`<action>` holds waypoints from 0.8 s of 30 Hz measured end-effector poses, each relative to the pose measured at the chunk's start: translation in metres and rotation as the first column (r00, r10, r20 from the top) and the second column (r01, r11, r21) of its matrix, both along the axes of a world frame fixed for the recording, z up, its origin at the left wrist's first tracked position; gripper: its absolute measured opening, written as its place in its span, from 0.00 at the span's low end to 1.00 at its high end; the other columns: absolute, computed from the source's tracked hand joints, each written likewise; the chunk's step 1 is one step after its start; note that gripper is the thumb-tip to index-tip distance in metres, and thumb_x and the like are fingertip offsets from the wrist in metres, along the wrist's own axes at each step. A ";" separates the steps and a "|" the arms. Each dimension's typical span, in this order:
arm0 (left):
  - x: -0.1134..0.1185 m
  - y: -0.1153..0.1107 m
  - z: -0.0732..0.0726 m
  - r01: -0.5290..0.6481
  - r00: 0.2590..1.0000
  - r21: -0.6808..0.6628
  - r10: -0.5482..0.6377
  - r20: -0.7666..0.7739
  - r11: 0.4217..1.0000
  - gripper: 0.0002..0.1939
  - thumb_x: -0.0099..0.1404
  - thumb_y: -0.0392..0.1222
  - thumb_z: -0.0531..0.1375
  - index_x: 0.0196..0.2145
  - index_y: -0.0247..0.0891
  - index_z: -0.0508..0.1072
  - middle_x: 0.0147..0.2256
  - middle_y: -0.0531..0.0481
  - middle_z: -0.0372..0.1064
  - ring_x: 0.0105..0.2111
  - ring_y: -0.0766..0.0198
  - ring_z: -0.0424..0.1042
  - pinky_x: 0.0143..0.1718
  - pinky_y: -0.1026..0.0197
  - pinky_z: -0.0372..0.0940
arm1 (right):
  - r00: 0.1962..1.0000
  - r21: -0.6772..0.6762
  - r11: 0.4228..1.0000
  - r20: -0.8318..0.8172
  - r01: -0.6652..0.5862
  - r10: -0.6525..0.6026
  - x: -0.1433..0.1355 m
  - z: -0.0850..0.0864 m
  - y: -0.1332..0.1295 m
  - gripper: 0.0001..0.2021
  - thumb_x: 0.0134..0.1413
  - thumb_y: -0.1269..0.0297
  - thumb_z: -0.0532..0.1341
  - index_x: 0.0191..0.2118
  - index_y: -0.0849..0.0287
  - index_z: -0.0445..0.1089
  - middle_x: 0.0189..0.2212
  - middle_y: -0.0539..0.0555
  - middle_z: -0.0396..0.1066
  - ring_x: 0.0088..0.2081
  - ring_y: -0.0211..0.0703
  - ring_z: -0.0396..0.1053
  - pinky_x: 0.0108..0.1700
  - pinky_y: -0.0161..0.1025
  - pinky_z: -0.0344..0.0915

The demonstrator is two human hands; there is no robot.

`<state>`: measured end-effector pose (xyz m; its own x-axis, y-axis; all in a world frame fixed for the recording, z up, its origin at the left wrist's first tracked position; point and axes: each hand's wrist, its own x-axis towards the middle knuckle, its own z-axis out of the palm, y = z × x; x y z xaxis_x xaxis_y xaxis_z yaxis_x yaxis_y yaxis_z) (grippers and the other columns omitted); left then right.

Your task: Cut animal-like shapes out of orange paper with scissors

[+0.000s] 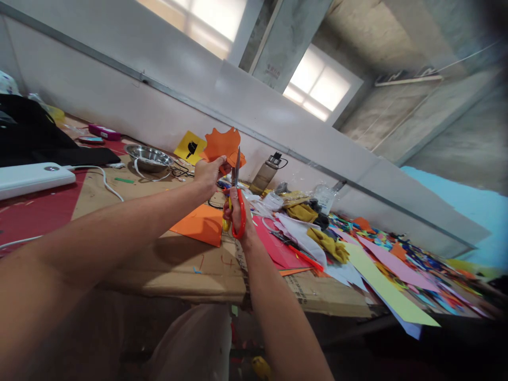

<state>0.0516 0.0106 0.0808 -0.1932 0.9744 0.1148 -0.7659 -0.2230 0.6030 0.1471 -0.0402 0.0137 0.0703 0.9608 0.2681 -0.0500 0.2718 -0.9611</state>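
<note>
My left hand (209, 174) pinches a piece of orange paper (222, 144) with a wavy cut edge, held up above the table. My right hand (239, 214) grips a pair of scissors (235, 170) with red handles, its blades pointing up at the right edge of the orange paper. How far the blades are apart I cannot tell clearly. Below the hands a flat orange sheet (201, 224) lies on the cardboard. Just behind the left hand is a yellow card (189, 147) with a black picture on it.
A steel bowl (150, 157) and a white power strip (35, 179) with cables stand on the left. Right of my hands are a bottle (266, 173), a red-handled tool (304, 256), yellow-brown cloth (327, 244), coloured sheets (391, 283) and a heap of paper scraps (397, 248).
</note>
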 end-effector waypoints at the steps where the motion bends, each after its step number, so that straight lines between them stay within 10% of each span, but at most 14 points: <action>1: 0.000 0.000 0.000 -0.002 1.000 0.001 0.002 -0.001 1.000 0.10 0.62 0.27 0.63 0.25 0.35 0.70 0.21 0.54 0.70 0.22 0.69 0.70 0.38 0.60 0.73 | 1.000 -0.001 1.000 -0.004 -0.002 0.002 0.000 0.000 -0.001 0.25 0.51 0.37 0.64 0.38 0.57 0.66 0.18 0.41 0.57 0.17 0.28 0.52 0.18 0.27 0.51; 24: 0.000 -0.002 0.001 0.011 1.000 -0.001 -0.011 0.016 1.000 0.10 0.63 0.25 0.61 0.26 0.34 0.71 0.21 0.54 0.70 0.22 0.69 0.71 0.36 0.62 0.71 | 0.995 -0.001 1.000 0.095 0.031 -0.031 0.003 0.001 -0.001 0.29 0.48 0.32 0.62 0.39 0.56 0.66 0.20 0.42 0.57 0.18 0.27 0.49 0.19 0.27 0.50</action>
<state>0.0517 0.0081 0.0819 -0.1838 0.9766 0.1113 -0.7779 -0.2137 0.5909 0.1499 -0.0408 0.0142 0.0741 0.9593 0.2725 0.0502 0.2693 -0.9617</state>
